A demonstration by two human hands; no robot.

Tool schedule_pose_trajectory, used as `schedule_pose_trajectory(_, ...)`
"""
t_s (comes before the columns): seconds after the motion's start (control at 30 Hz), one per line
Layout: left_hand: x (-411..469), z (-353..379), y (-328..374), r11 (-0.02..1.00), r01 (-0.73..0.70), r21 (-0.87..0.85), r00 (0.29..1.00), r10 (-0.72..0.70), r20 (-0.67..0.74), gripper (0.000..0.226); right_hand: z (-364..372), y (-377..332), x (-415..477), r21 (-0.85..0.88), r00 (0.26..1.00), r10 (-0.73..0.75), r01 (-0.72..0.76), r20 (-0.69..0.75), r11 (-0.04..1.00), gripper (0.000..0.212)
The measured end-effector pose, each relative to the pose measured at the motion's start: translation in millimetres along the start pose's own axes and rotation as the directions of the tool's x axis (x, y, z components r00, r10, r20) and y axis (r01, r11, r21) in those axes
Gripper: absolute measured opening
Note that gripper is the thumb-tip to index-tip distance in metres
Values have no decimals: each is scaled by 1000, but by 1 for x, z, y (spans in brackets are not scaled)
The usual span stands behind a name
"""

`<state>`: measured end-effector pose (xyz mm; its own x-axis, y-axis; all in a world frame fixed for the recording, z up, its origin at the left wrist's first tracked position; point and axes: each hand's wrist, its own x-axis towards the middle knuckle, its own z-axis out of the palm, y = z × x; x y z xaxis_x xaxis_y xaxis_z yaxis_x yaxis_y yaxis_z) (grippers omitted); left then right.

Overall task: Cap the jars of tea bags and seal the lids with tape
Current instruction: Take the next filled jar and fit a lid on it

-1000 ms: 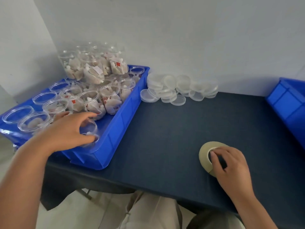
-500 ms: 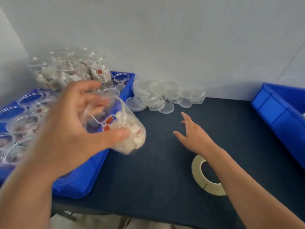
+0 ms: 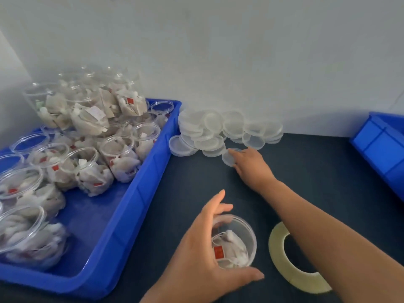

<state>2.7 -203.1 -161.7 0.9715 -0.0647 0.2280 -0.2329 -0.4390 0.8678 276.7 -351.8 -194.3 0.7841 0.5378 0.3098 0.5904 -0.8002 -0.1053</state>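
- Reaching w/ right hand (image 3: pixel 249 166) to the near edge of the loose lid pile (image 3: pixel 223 132) at the desk's (image 3: pixel 185 200) back edge, by the wall; fingertips sit on one clear lid (image 3: pixel 229 157), the piece nearest the front of the pile. Fingers look curled onto its rim, but can't tell if it's properly pinched or only touched.
- Left hand (image 3: pixel 203 254) wrapped round an open jar of tea bags (image 3: pixel 235 242), thumb on the near side, fingers over the far side; jar stands upright on the desk nr the front edge, mouth up, no cap on.
- Key relation: lid lies well behind the jar, toward the back edge and about in line w/ it. Right hand is the one at the lid; left is busy steadying the jar. Lid lies flat, so its face already roughly matches the jar mouth: judged, it needs carrying toward the front edge and setting down, no flip apparent.
- Tape roll (image 3: pixel 290 265) lies flat just right of the jar, partly under the right forearm; nobody holding it.
- Blue bin (image 3: pixel 140 184) along the desk's left edge holds many more uncapped jars, some stacked at its back. Second blue bin (image 3: pixel 380 145) at the right edge.
- Judged stage: early; capping of this jar not yet done, taping after.
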Motion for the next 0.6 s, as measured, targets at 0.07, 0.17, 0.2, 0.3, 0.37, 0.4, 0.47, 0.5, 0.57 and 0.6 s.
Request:
schedule_pose_trajectory(0.07, -1, 9, -7, 995, -11, -98, 999, 7, -43, 130, -15, -3, -27, 121, 996, 56, -47, -76, 992, 42)
schedule_pose_trajectory(0.17, 2, 20, -12, 993, -13, -116, 997, 4, -81, 122, -54, -15, -69, 606, 904, 417, -279, -96, 745, 36)
schedule_pose_trajectory(0.2, 5, 23, -12, 994, -11, -107, 997, 3, -76, 122, -68, -22, -82, 771, 851, 522, -294, -58, 565, 31)
schedule_pose_trajectory(0.3, 10, 23, -9, 995, 15, -101, 999, -19, -41, 123, -105, -49, -123, 972, 763, 603, -205, 233, -116, 23)
schedule_pose_trajectory(0.37, 12, 20, -9, 996, 22, -84, 999, -26, -39, 123, -122, -69, -150, 919, 767, 542, -157, 344, -361, 21)
schedule_pose_trajectory(0.4, 11, 17, -10, 997, 33, -74, 998, -37, -44, 125, -129, -77, -161, 897, 770, 530, -123, 357, -424, 19)
schedule_pose_trajectory(0.47, 8, 12, -8, 998, 55, -42, 997, -57, -53, 134, -142, -89, -176, 871, 757, 559, -26, 338, -491, 19)
schedule_pose_trajectory(0.5, 6, 9, -5, 998, 57, -16, 997, -58, -57, 139, -148, -94, -180, 863, 748, 577, 10, 328, -505, 21)
schedule_pose_trajectory(0.57, 2, 3, 7, 999, 24, 39, 997, -21, -70, 143, -155, -104, -186, 845, 749, 566, 17, 343, -535, 20)
schedule_pose_trajectory(0.6, 1, -1, 15, 997, -28, 75, 997, 34, -76, 142, -157, -109, -189, 833, 763, 533, -14, 366, -553, 19)
